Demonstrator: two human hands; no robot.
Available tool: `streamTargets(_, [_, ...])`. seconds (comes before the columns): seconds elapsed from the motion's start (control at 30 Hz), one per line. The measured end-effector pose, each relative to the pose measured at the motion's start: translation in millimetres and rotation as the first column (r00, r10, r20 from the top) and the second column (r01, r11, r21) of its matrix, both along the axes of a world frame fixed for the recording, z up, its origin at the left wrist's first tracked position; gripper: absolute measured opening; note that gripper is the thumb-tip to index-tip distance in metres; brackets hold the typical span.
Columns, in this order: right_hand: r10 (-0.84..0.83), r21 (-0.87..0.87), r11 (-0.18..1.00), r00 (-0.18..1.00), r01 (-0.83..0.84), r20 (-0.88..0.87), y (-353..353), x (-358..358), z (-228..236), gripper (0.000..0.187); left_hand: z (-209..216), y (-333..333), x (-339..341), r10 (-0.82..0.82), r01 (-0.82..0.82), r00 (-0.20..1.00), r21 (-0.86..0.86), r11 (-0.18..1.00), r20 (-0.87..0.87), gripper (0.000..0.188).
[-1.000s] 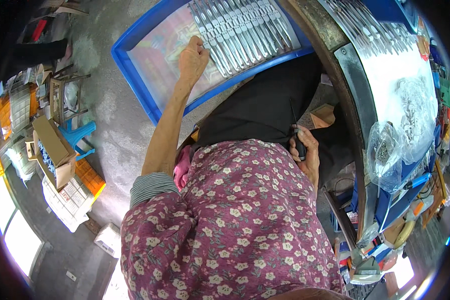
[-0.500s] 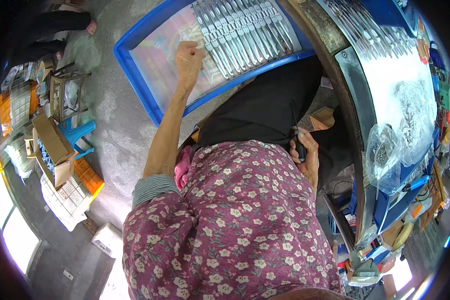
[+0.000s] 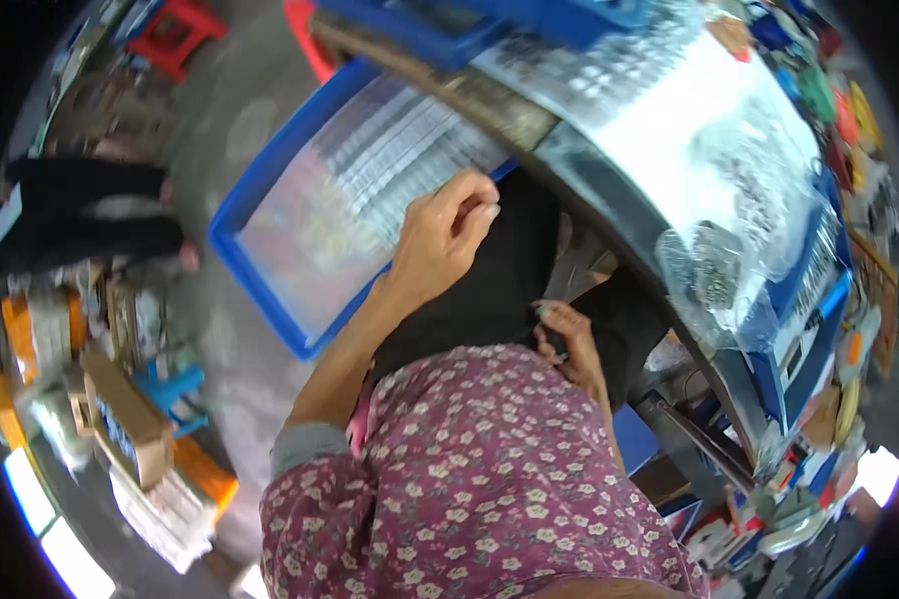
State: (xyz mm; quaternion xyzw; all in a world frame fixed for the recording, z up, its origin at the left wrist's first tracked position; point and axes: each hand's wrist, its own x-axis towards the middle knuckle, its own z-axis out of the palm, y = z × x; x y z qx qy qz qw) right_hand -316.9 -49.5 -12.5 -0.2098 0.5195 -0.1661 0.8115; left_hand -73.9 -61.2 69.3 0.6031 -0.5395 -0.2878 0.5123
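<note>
My left hand (image 3: 444,238) is raised over my lap beside the near rim of a blue tray (image 3: 258,296). Its fingers curl in against the thumb; whatever they may hold is hidden. In the tray, a row of long slim silver metal parts (image 3: 400,145) lies side by side on a pale, clear-looking sheet, blurred by motion. My right hand (image 3: 571,344) rests low over my dark trousers, its fingers wrapped round the dark handle of a screwdriver (image 3: 556,344). The thin shaft, plain a moment earlier, does not show now.
A worn-edged workbench (image 3: 609,180) runs along the right, bearing blue bins, loose metal parts and a clear plastic bag (image 3: 714,280) of small pieces. At left are a cardboard box (image 3: 125,414), a blue stool (image 3: 175,389) and a person's dark-trousered legs (image 3: 90,215). A red stool (image 3: 175,38) stands farther off.
My left hand has lifted away from the metal parts in the tray and moved right, toward the bench. The right hand keeps its grip. The whole view has swung toward the right.
</note>
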Motion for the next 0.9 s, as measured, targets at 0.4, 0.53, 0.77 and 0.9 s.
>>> streamTargets(0.4, [0.000,-0.026,1.000,0.998,0.001,0.058,-5.1,-4.2,5.1,0.018,91.7,-108.2,5.8,0.105,-0.019,0.973,-0.380,0.925,0.207,0.005])
streamTargets(0.53, [0.012,-0.033,0.999,0.999,-0.011,0.045,-2.9,-6.7,0.5,0.018,106.6,-144.3,24.6,0.206,-0.031,0.926,-0.482,0.876,0.315,0.005])
streamTargets(0.77, [0.025,-0.051,0.998,0.999,-0.023,0.043,-1.5,-8.1,2.3,0.020,127.4,-227.7,57.1,0.127,0.108,0.724,-0.294,0.950,0.678,0.023])
streamTargets(0.9, [0.013,-0.034,0.999,0.998,-0.011,0.060,-3.1,-8.0,-0.6,0.019,119.3,-276.7,52.7,0.044,0.258,0.449,-0.177,0.950,0.893,0.034])
